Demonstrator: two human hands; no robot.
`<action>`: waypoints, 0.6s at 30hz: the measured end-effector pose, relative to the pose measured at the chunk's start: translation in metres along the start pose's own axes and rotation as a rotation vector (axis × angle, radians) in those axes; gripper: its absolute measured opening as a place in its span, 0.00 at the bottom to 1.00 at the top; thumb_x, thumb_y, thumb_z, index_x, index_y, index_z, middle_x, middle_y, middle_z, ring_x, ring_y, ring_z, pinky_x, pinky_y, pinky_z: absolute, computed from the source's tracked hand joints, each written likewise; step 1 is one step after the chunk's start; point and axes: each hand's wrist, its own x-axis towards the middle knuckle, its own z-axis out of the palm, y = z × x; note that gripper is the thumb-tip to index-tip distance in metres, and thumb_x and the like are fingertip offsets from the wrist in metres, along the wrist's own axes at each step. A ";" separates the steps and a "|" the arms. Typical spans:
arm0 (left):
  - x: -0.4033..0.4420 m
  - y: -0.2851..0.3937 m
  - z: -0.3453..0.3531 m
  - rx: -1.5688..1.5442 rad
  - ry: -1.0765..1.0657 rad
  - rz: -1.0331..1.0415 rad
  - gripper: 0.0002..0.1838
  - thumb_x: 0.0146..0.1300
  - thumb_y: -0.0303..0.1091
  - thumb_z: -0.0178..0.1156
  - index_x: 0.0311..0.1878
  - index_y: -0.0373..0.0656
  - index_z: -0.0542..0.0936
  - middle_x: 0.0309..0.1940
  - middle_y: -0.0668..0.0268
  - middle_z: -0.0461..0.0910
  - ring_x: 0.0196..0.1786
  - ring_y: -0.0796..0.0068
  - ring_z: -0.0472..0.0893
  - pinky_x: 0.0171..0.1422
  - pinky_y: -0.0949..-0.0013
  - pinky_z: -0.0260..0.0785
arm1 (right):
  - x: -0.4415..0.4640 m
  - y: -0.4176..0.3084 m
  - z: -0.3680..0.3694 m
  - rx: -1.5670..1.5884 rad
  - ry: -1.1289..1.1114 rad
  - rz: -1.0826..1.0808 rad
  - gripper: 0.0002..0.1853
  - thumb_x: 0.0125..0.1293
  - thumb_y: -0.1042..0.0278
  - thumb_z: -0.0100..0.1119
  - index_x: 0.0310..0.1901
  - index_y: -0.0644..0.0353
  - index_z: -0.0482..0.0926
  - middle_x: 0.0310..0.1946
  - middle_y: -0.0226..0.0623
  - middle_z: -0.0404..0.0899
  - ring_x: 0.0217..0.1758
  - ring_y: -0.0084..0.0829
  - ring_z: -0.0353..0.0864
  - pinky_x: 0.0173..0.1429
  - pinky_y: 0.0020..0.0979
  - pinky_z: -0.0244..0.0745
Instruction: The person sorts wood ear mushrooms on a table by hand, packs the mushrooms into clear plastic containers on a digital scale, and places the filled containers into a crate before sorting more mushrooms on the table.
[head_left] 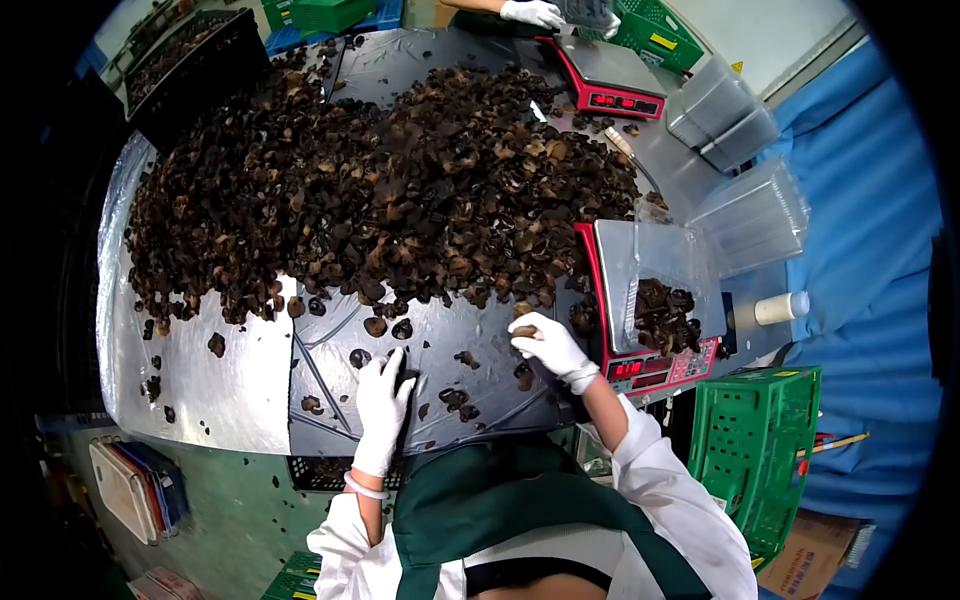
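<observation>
A large heap of dark brown wood ear mushrooms covers the back and middle of the metal table. My left hand, in a white glove, lies low over the near side of the table with fingers stretched out and nothing in them, close to a few loose pieces. In my gloved right hand, the fingers are closed on a brownish wood ear mushroom. To the right of it, a red scale carries a clear plastic box with some mushrooms inside.
Clear boxes are stacked at the right, near a white bottle. Green crates stand below the right edge. Across the table, a co-worker's gloved hand is near a second red scale. A black crate sits back left.
</observation>
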 end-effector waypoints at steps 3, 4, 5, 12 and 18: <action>0.003 -0.002 0.006 -0.011 0.021 0.056 0.22 0.49 0.30 0.68 0.50 0.45 0.79 0.38 0.60 0.74 0.43 0.58 0.75 0.47 0.61 0.70 | -0.019 0.010 -0.019 0.597 -0.013 0.238 0.10 0.71 0.64 0.54 0.48 0.60 0.75 0.37 0.33 0.79 0.33 0.19 0.78 0.37 0.23 0.78; 0.004 0.000 0.005 -0.027 0.006 0.049 0.18 0.49 0.29 0.68 0.46 0.44 0.79 0.38 0.60 0.74 0.43 0.58 0.75 0.47 0.61 0.70 | -0.023 0.015 -0.020 0.696 -0.016 0.227 0.14 0.74 0.58 0.49 0.49 0.60 0.74 0.39 0.34 0.79 0.35 0.21 0.80 0.36 0.25 0.78; 0.005 0.000 0.005 -0.041 -0.015 0.047 0.17 0.49 0.27 0.67 0.45 0.44 0.79 0.39 0.60 0.75 0.45 0.57 0.75 0.48 0.61 0.70 | -0.027 0.018 -0.021 0.806 -0.036 0.241 0.15 0.74 0.56 0.48 0.48 0.60 0.74 0.39 0.34 0.80 0.37 0.22 0.80 0.37 0.25 0.78; 0.011 -0.013 0.005 -0.145 -0.054 0.095 0.17 0.50 0.23 0.64 0.46 0.41 0.76 0.43 0.58 0.76 0.48 0.54 0.75 0.54 0.60 0.69 | -0.025 0.032 0.001 0.755 0.114 0.148 0.08 0.72 0.68 0.52 0.48 0.59 0.74 0.39 0.39 0.79 0.36 0.26 0.81 0.36 0.24 0.76; 0.015 -0.030 -0.004 -0.792 -0.202 -0.337 0.17 0.58 0.20 0.58 0.52 0.39 0.74 0.44 0.64 0.78 0.49 0.73 0.76 0.57 0.72 0.67 | -0.064 -0.049 0.078 -0.226 -0.386 -0.242 0.30 0.59 0.61 0.69 0.62 0.59 0.71 0.46 0.36 0.79 0.44 0.28 0.81 0.52 0.29 0.76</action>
